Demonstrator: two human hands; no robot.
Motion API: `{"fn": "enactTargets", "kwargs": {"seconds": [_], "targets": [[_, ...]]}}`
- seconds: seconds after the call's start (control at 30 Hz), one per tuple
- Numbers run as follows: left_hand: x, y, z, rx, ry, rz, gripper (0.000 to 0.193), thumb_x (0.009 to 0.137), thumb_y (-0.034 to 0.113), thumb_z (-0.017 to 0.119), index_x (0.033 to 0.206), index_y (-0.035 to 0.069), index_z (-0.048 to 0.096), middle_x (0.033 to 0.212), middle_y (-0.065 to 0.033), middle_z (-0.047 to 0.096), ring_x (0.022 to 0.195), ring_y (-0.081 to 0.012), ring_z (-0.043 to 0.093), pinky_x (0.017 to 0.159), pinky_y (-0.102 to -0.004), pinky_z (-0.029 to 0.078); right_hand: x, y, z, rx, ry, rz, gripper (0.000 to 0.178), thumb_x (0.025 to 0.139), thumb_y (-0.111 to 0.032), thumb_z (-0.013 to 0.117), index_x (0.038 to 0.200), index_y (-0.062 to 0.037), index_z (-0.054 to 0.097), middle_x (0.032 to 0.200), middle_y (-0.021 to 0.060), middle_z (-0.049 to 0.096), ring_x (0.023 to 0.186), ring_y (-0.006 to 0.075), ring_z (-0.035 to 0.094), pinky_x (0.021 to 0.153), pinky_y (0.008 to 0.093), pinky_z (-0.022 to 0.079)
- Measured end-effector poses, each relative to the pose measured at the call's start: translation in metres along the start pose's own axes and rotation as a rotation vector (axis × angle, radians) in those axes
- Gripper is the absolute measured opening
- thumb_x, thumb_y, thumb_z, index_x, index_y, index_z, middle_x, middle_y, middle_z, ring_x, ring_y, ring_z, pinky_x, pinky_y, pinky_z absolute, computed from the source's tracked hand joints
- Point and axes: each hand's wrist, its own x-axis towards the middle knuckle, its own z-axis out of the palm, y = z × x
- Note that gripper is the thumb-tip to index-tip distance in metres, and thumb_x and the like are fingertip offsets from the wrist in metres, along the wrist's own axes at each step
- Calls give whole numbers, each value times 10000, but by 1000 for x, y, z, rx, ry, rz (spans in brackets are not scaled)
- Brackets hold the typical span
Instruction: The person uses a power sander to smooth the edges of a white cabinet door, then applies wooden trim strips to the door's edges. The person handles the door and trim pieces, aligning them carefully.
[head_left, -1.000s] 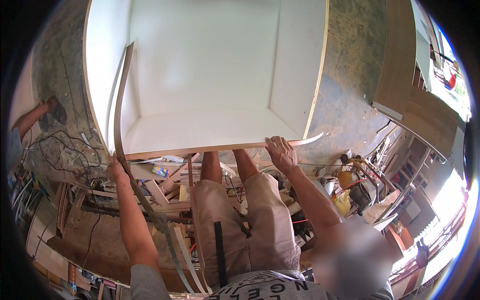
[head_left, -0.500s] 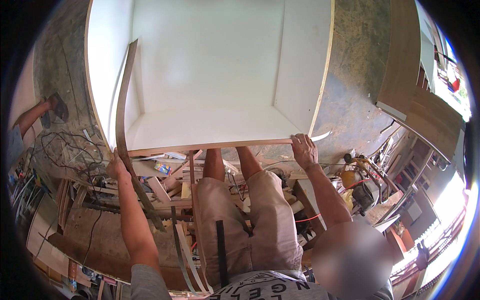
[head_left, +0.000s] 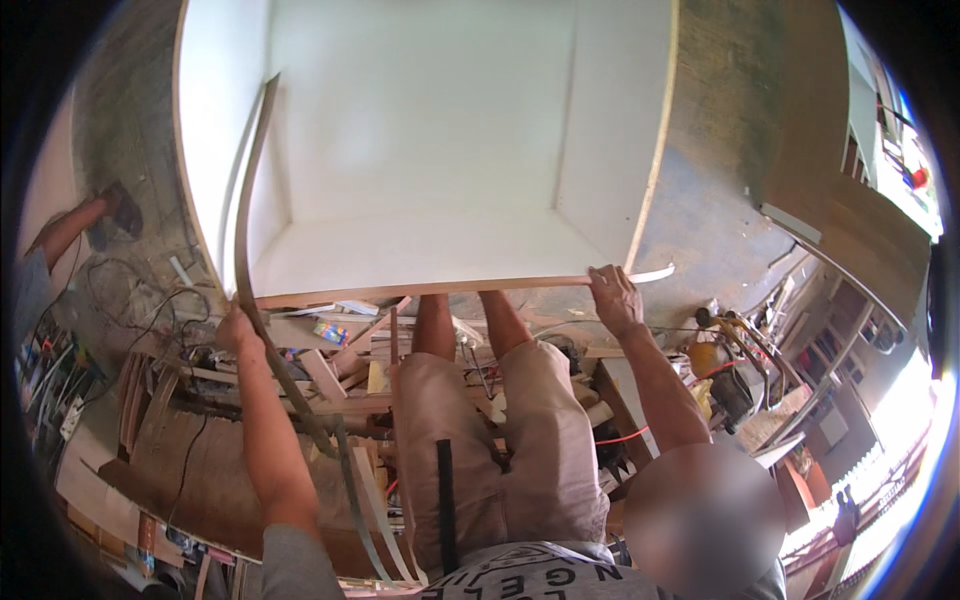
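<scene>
A large open box (head_left: 420,130), white inside like a cabinet carcass, lies in front of me with its opening facing up. Along its near edge runs a thin brown edging strip (head_left: 430,290). My left hand (head_left: 238,328) is closed at the near left corner, its fingertips partly hidden. Close against that hand passes a long, bent brown strip (head_left: 247,215), reaching into the box and down past my forearm. At the near right corner, my right hand (head_left: 615,300) curls its fingers over the edging. A pale curled strip end (head_left: 655,273) sticks out beyond it.
Wood offcuts (head_left: 330,375) and a yellow machine resembling a compressor (head_left: 725,370) lie around my legs. Black cables (head_left: 150,310) trail on the floor at left, near another person's foot (head_left: 120,208). Brown panels (head_left: 850,220) stand at right. A blurred patch covers the lower right.
The box's right side and my right hand sit slightly farther right in the picture. Both hands keep their places at the near corners. The long bent strip has barely shifted.
</scene>
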Motion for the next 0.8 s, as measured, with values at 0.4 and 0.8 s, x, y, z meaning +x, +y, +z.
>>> {"fn": "enactTargets", "kwargs": {"seconds": [0.4,0.8], "targets": [[15,-4,21,176,90,27,448,838,293,813,894,-137,698,929,-212,732,780,-290,719,667,-423,586,-5,-1,-4,-34,-138,89,326,930,-146,571,1237,-42,607,1079,137,590,1053,316,600,822,443,548],[14,-13,3,-4,-113,-54,455,869,418,772,803,-29,724,761,-109,712,618,-214,673,562,-378,560,-55,-65,19,385,96,462,346,854,-165,718,1168,-37,648,1102,160,670,1020,338,662,825,439,552]]}}
